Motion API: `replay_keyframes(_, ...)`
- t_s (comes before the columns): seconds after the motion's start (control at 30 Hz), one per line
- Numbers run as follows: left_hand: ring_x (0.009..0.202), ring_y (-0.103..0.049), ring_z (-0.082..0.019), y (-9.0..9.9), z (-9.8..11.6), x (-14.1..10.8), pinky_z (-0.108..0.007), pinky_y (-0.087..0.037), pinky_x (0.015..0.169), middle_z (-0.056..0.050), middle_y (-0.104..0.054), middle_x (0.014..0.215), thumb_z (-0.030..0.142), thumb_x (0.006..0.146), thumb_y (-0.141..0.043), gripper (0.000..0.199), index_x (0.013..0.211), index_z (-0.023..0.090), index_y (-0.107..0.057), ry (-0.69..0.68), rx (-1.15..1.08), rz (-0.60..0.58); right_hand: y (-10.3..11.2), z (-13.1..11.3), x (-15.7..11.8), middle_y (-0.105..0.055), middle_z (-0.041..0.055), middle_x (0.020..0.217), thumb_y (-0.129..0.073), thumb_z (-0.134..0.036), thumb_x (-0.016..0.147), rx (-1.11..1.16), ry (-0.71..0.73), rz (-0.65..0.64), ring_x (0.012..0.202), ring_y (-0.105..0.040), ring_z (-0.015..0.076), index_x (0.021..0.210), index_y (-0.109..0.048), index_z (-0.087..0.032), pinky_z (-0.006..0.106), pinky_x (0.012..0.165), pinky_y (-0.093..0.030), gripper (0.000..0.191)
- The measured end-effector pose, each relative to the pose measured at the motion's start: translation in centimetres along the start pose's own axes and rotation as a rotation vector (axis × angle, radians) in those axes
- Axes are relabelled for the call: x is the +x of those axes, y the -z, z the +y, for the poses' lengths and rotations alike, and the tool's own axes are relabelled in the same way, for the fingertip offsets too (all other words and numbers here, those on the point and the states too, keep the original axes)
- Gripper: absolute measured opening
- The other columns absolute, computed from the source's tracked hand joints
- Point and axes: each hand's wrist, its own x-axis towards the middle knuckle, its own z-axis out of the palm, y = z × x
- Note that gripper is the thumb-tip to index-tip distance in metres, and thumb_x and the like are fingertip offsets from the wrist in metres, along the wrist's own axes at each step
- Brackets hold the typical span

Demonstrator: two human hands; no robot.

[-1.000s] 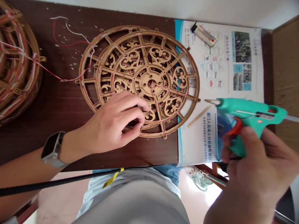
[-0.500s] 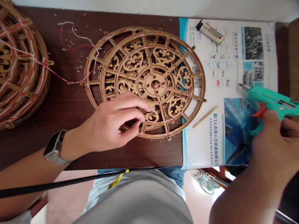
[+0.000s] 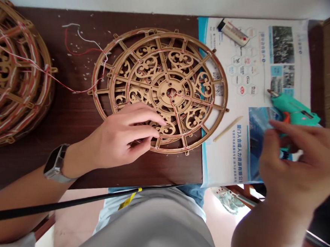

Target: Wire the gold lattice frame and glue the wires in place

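In the head view, a gold wheel (image 3: 165, 97) lies mid-table (image 3: 179, 169), atop another frame. The left hand (image 3: 126, 133) is at its six-to-seven o'clock edge, fingers bent over the rim — whether they pinch it, I cannot tell. At three to four o'clock from the wheel, a green glue gun (image 3: 289, 107) lies on the poster (image 3: 220, 168); the right hand (image 3: 303, 159) is in front of its handle, fingers loosely curled — any contact is hidden. A thin stick (image 3: 228, 129) rests at four o'clock, loose wires (image 3: 90, 40) at ten, a stack (image 3: 19, 97) at nine.
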Motion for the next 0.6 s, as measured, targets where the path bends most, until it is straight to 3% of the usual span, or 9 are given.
replay_keyframes(0.1, 0.117, -0.074, -0.025, 0.0, 0.1, 0.0, -0.048, -0.066, 0.106, -0.011, -0.079, 0.126, 0.004, 0.097, -0.072, 0.018, 0.105, 0.019, -0.076, 0.002, -0.002, 0.005, -0.2, -2.1, 0.2, -0.084, 0.0092, 0.103, -0.08, -0.023, 0.092, 0.054, 0.179, -0.134, 0.089, -0.077, 0.0214, 0.122, -0.09, -0.028, 0.034, 0.08, -0.056, 0.032)
replay_keyframes(0.17, 0.115, -0.075, -0.025, 0.0, 0.1, 0.0, -0.048, -0.066, 0.105, -0.01, -0.08, 0.125, 0.004, 0.096, -0.073, 0.017, 0.105, 0.019, -0.075, -0.005, -0.003, 0.011, -0.5, -2.5, 0.3, -0.084, 0.0093, 0.107, -0.077, -0.022, 0.096, 0.068, 0.21, -0.184, 0.089, -0.077, 0.0199, 0.125, -0.09, -0.028, 0.032, 0.078, -0.056, 0.032)
replay_keyframes(0.33, 0.114, -0.075, -0.025, -0.1, 0.1, -0.1, -0.049, -0.066, 0.105, -0.011, -0.079, 0.126, 0.005, 0.096, -0.074, 0.016, 0.104, 0.019, -0.075, -0.024, 0.004, 0.01, -0.7, -2.2, 0.5, -0.084, 0.0079, 0.105, -0.079, -0.026, 0.098, 0.065, 0.211, -0.184, 0.089, -0.078, 0.0198, 0.124, -0.089, -0.031, 0.033, 0.08, -0.057, 0.029)
replay_keyframes(0.43, 0.116, -0.075, -0.025, -0.2, 0.0, -0.2, -0.05, -0.065, 0.106, -0.01, -0.079, 0.127, 0.006, 0.097, -0.073, 0.017, 0.105, 0.021, -0.076, -0.012, 0.002, 0.003, -0.8, -2.1, 0.7, -0.082, 0.0075, 0.107, -0.075, -0.021, 0.1, 0.083, 0.29, -0.238, 0.089, -0.076, 0.0174, 0.127, -0.088, -0.031, 0.029, 0.077, -0.055, 0.032)
replay_keyframes(0.6, 0.117, -0.074, -0.026, -0.1, 0.0, -0.2, -0.05, -0.065, 0.107, -0.01, -0.078, 0.128, 0.004, 0.097, -0.072, 0.021, 0.108, 0.021, -0.078, -0.029, 0.007, 0.0, -1.2, -1.5, 1.3, -0.08, 0.007, 0.11, -0.073, -0.01, 0.098, 0.101, 0.441, -0.242, 0.092, -0.074, 0.0175, 0.116, -0.088, -0.028, 0.029, 0.079, -0.055, 0.03)
